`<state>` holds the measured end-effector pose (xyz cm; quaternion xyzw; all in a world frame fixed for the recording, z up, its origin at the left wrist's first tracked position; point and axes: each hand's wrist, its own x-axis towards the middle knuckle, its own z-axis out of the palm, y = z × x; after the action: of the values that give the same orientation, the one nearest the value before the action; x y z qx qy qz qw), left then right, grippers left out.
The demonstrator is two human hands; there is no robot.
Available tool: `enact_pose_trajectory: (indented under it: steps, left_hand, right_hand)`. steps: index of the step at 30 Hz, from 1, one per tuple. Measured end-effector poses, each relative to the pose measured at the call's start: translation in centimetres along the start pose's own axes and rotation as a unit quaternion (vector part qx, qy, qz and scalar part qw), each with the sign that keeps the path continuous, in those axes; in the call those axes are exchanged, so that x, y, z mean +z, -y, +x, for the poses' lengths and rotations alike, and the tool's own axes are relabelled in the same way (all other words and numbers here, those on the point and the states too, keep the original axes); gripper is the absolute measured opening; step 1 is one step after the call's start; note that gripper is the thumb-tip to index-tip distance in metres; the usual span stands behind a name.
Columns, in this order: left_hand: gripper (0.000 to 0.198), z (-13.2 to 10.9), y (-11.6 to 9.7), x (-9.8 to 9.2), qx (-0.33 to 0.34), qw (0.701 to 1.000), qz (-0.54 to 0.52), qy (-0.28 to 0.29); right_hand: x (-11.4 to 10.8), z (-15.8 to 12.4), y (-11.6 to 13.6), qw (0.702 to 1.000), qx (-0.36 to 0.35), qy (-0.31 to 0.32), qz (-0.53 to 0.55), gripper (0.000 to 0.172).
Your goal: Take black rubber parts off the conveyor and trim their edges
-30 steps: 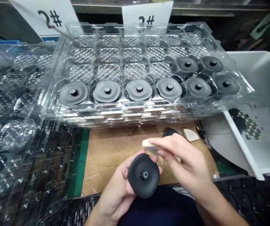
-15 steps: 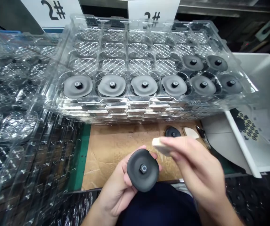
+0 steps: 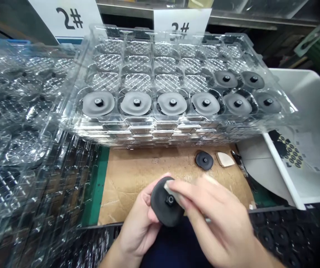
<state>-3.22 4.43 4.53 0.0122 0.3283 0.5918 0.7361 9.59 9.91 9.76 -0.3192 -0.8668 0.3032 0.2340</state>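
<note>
Since the last look, the right hand (image 3: pixel 218 219) has come down and to the left, and it now brings the pale block (image 3: pixel 171 193) onto the top edge of the black disc (image 3: pixel 165 203). The left hand (image 3: pixel 137 223) holds that disc from below, tipped a bit, with its small metal nut facing up. The hands are close together, and the right hand is blurry as it pinches the block. Past the hands lies brown cardboard (image 3: pixel 137 182), with a small black disc (image 3: pixel 204 160) and a pale pad (image 3: pixel 225 159) side by side on it. Above that sits a clear tray (image 3: pixel 160 126) with eight grey discs (image 3: pixel 98 104) in its cups. Clear trays (image 3: pixel 17 111) are piled on the left, a white bin (image 3: pixel 310 111) stands on the right, and cards marked 2# (image 3: pixel 67 18) and 3# (image 3: pixel 182 18) stand behind.
</note>
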Motion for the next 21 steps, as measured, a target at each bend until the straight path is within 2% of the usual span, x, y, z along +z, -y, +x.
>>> enact_pose_trajectory:
  steps: [3, 7, 9, 11, 13, 15, 18, 21]
  left_hand:
    - [0.054, 0.0, 0.1, -0.1, 0.031, 0.999, -0.027, -0.032]
    - [0.052, 0.0, 0.0, 0.2, 0.056, 0.997, -0.038, -0.026]
    - [0.054, 0.0, 0.0, 0.3, 0.063, 0.997, -0.040, -0.022]
    - [0.055, 0.0, 0.1, 0.4, 0.060, 0.997, -0.042, -0.024]
    - [0.055, -0.1, 0.3, 0.4, 0.055, 0.997, -0.041, -0.028]
    - [0.053, -0.3, 0.5, 0.5, 0.050, 0.998, -0.038, -0.029]
    - [0.044, -0.6, 0.6, 0.3, 0.025, 0.998, -0.030, -0.044]
    - [0.040, -0.7, 0.7, 0.2, 0.018, 0.997, -0.022, -0.069]
  right_hand:
    - [0.3, -1.7, 0.4, 0.998, 0.044, -0.030, 0.013, 0.030]
    - [0.4, -2.6, -1.7, 0.976, 0.126, -0.021, 0.174, 0.023]
    - [0.3, -2.5, -3.0, 0.962, 0.189, -0.061, 0.190, 0.022]
    - [0.1, -2.2, -3.4, 0.956, 0.221, -0.117, 0.156, 0.022]
    - [-0.2, -1.7, -2.8, 0.963, 0.200, -0.143, 0.113, 0.025]
    - [-0.3, -1.2, -1.4, 0.981, 0.117, -0.127, 0.085, 0.032]
    - [-0.2, -0.4, 0.4, 0.995, -0.001, -0.045, 0.089, 0.033]
    - [0.0, 0.4, 0.9, 0.991, 0.007, 0.060, 0.118, 0.028]
